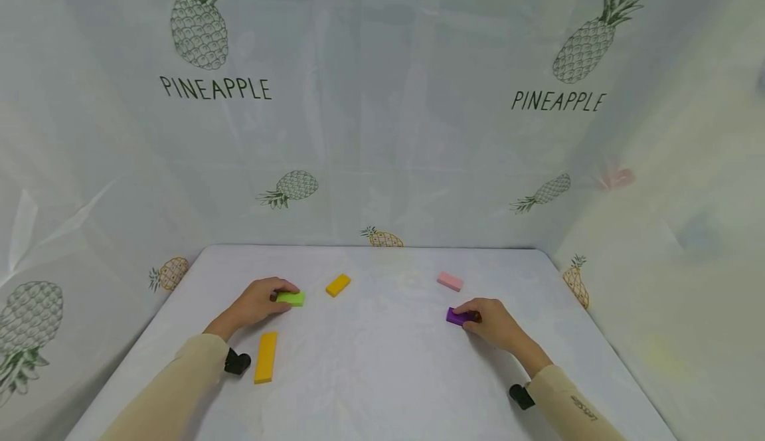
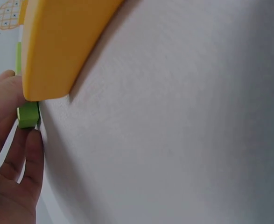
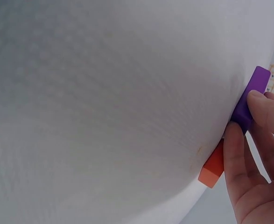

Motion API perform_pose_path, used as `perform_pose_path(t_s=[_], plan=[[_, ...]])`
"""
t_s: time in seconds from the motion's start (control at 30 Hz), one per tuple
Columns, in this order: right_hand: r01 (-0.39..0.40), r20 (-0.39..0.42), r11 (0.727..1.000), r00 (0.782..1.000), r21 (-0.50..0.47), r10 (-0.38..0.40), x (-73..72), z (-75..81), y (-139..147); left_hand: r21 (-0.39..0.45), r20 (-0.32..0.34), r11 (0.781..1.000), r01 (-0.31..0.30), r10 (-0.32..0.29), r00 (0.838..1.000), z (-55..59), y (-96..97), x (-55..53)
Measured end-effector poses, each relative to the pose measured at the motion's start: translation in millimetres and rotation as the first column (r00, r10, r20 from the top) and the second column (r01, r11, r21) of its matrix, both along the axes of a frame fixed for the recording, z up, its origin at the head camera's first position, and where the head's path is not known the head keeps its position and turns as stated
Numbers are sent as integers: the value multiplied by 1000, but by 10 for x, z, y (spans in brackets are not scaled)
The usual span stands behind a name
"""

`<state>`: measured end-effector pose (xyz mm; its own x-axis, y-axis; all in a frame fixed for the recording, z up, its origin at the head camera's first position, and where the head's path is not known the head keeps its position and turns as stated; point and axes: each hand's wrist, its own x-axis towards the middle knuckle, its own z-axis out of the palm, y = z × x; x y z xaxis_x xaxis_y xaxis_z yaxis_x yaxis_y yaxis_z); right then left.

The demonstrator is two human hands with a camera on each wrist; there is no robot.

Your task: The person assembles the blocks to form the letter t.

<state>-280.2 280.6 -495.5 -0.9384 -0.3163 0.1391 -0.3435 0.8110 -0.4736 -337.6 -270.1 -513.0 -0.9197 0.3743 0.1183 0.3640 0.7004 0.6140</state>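
On the left of the table, my left hand (image 1: pixel 258 302) pinches a lime green block (image 1: pixel 291 299) between thumb and fingers. The left wrist view shows the darker end of that green block (image 2: pixel 28 115) by the fingertips. A long yellow block (image 1: pixel 265 357) lies nearer me, beside the left wrist, and looms large in the left wrist view. My right hand (image 1: pixel 495 323) grips a purple block (image 1: pixel 457 316) on the right side. Low in the right wrist view, an orange-red block (image 3: pixel 213 166) shows partly behind the right fingers; the head view does not show it clearly.
A smaller yellow block (image 1: pixel 338 285) lies toward the back, right of the left hand. Behind the purple block is a pink block (image 1: pixel 450 281). The white table (image 1: pixel 370 374) is surrounded by hanging sheets (image 1: pixel 394 129) printed with pineapples.
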Motion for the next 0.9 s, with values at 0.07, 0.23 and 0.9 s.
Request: perform_pose_path(t_s=[0.07, 0.23, 0.9], plan=[[0, -5, 1000, 1000, -2, 0, 5, 2, 3, 7, -4, 1000, 0, 0, 1000, 9, 15, 8], [-7, -2, 1000, 1000, -2, 7, 21, 16, 11, 10, -32, 1000, 7, -7, 999, 22, 40, 30], [6, 26, 1000, 1000, -6, -6, 11, 30, 7, 15, -61, 999, -51, 52, 997, 228, 529, 308]])
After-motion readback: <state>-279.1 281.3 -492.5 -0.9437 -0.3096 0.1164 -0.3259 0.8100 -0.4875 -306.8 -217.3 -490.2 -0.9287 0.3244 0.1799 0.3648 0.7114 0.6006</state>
